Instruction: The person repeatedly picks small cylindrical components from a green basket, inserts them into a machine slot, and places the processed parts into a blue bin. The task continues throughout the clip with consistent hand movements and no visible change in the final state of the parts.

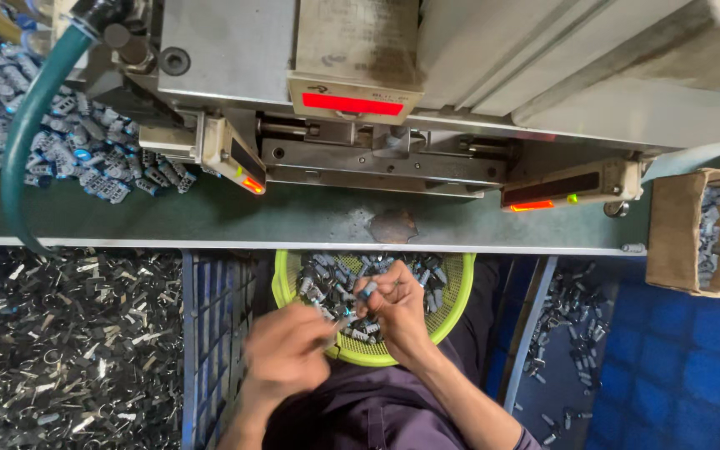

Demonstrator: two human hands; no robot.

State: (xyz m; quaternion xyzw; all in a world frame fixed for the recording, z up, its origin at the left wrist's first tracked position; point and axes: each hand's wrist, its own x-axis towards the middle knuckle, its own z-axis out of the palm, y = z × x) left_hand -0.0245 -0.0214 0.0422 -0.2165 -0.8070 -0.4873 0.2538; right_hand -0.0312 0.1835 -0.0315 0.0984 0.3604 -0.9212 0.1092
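Yellow-green mesh basket [452, 293] sits in the person's lap at the frame's six o'clock, just under the edge of the green bench [210, 218], and is heaped with small grey-and-blue parts [335, 279]. Both hands hover over it. The right hand [397, 307] pinches one part [368, 289] between thumb and fingertips, held just above the heap. The left hand [287, 352], at seven o'clock from the right and blurred, has fingers curled around a thin grey piece [339, 323] – what kind, I cannot tell. At twelve o'clock stands a grey machine [360, 58] with red lights. At ten o'clock lies a pile of parts [52, 133] beside a green hose [22, 142] – at three o'clock a cardboard box [702, 233]
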